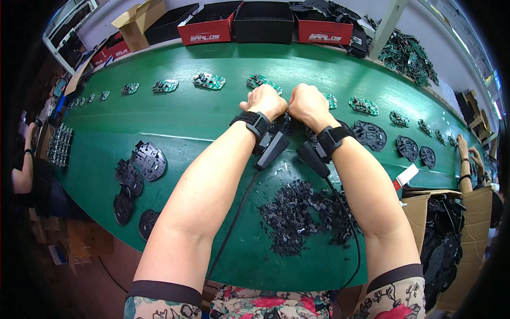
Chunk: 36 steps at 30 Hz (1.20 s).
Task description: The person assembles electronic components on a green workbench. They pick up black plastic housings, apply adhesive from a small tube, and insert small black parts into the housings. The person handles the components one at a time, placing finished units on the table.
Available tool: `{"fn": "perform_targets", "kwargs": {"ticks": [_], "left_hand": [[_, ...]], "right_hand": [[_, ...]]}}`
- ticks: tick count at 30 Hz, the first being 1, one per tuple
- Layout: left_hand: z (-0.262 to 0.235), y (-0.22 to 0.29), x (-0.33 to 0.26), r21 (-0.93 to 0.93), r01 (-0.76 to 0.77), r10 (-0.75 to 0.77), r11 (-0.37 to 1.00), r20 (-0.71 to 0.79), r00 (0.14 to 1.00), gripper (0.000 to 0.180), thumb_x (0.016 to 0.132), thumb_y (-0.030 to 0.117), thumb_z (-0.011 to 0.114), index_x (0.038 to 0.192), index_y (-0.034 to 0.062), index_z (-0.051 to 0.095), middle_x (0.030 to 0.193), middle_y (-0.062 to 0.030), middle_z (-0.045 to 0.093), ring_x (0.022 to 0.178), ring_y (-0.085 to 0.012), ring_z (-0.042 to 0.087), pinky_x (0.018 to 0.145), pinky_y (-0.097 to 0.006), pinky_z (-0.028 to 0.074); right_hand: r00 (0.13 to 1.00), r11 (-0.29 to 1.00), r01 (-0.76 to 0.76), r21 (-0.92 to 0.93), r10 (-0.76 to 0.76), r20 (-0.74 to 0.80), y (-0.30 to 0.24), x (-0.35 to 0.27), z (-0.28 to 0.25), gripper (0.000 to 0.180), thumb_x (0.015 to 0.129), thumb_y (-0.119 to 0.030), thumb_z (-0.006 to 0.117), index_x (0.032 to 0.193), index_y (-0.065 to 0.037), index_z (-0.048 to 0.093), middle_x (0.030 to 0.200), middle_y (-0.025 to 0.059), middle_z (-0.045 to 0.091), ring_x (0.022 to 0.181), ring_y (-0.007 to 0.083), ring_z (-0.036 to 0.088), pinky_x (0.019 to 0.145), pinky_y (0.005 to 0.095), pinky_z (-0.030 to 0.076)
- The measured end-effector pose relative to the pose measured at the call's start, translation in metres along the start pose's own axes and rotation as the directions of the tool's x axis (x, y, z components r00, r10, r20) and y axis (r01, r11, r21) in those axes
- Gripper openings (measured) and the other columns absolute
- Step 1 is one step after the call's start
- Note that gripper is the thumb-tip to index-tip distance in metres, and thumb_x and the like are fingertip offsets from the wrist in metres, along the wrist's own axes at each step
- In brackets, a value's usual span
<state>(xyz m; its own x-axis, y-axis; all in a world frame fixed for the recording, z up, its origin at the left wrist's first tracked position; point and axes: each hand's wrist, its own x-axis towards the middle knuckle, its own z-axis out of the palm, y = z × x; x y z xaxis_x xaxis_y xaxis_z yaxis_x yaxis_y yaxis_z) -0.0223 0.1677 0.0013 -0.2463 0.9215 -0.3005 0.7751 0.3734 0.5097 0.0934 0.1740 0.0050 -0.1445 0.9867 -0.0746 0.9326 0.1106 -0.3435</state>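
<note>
My left hand (264, 102) and my right hand (308, 105) are side by side at the middle of the green table (202, 119), knuckles up and fingers curled in. Whatever they pinch is hidden behind the knuckles. Just under the wrists, a black plastic shell (285, 124) shows in part. Beyond my left hand lies a green circuit board (260, 81), and another green board (330, 101) peeks out beside my right hand. To the right sits a black ribbed shell (369, 135). Nearer my body spreads a heap of small black plastic parts (292, 215).
Green boards (209, 81) form a row across the table. Black shells (149, 160) lie at left. Red and black boxes (206, 24) line the back edge. A carton of black parts (417, 210) stands at right, near another person's hands (463, 149). Cables hang from my wristbands.
</note>
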Motion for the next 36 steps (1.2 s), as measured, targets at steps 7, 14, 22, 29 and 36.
{"fn": "perform_targets", "kwargs": {"ticks": [7,14,22,29,36], "left_hand": [[-0.029,-0.015,-0.031,-0.168,-0.243,0.225,0.955,-0.122,0.967,0.021,0.077,0.030,0.072,0.090,0.0142,0.074,0.101,-0.0086,0.070,0.098,-0.0256,0.063,0.085,-0.039,0.047],[-0.119,-0.075,-0.189,-0.445,-0.481,0.462,0.755,-0.159,0.873,0.017,0.088,0.014,0.065,0.086,-0.0030,0.065,0.080,-0.0043,0.063,0.078,-0.0094,0.056,0.071,-0.027,0.046],[-0.085,-0.210,-0.305,-0.158,-0.351,0.263,0.923,-0.405,0.876,0.015,0.070,0.002,0.071,0.084,0.0006,0.065,0.093,-0.0105,0.064,0.090,-0.0255,0.059,0.083,-0.034,0.045],[-0.065,-0.255,-0.334,-0.034,-0.268,0.222,0.963,-0.466,0.856,0.043,0.057,0.008,0.080,0.099,0.0043,0.067,0.112,-0.0119,0.058,0.106,-0.0295,0.052,0.094,-0.040,0.043],[-0.048,-0.243,-0.325,-0.010,-0.326,0.295,0.945,-0.395,0.870,0.047,0.061,0.013,0.083,0.105,0.0054,0.067,0.121,-0.0114,0.053,0.100,-0.0284,0.048,0.089,-0.039,0.043]], "right_hand": [[1.000,0.999,0.026,-0.035,-0.026,-0.012,-0.006,-0.013,-0.016,0.024,0.075,-0.011,0.065,0.095,-0.001,0.071,0.101,0.0225,0.068,0.099,0.0360,0.066,0.084,0.0405,0.053],[0.990,0.979,0.108,0.171,-0.090,-0.112,0.024,-0.070,-0.083,0.014,0.073,-0.016,0.069,0.082,-0.006,0.074,0.082,0.0179,0.070,0.082,0.0316,0.069,0.078,0.0391,0.053],[0.972,0.956,0.184,0.230,-0.213,0.105,0.059,-0.164,-0.070,0.014,0.073,-0.008,0.071,0.084,0.000,0.071,0.078,0.0165,0.069,0.074,0.0291,0.068,0.071,0.0354,0.052],[0.960,0.956,0.218,0.198,-0.246,0.131,0.075,-0.173,-0.037,0.013,0.070,-0.007,0.073,0.080,0.000,0.069,0.073,0.0179,0.067,0.068,0.0306,0.066,0.066,0.0376,0.051],[0.967,0.977,0.211,0.041,-0.214,0.138,0.078,-0.177,-0.039,0.010,0.072,-0.007,0.070,0.074,0.001,0.065,0.074,0.0208,0.065,0.074,0.0370,0.064,0.068,0.0419,0.050]]}}
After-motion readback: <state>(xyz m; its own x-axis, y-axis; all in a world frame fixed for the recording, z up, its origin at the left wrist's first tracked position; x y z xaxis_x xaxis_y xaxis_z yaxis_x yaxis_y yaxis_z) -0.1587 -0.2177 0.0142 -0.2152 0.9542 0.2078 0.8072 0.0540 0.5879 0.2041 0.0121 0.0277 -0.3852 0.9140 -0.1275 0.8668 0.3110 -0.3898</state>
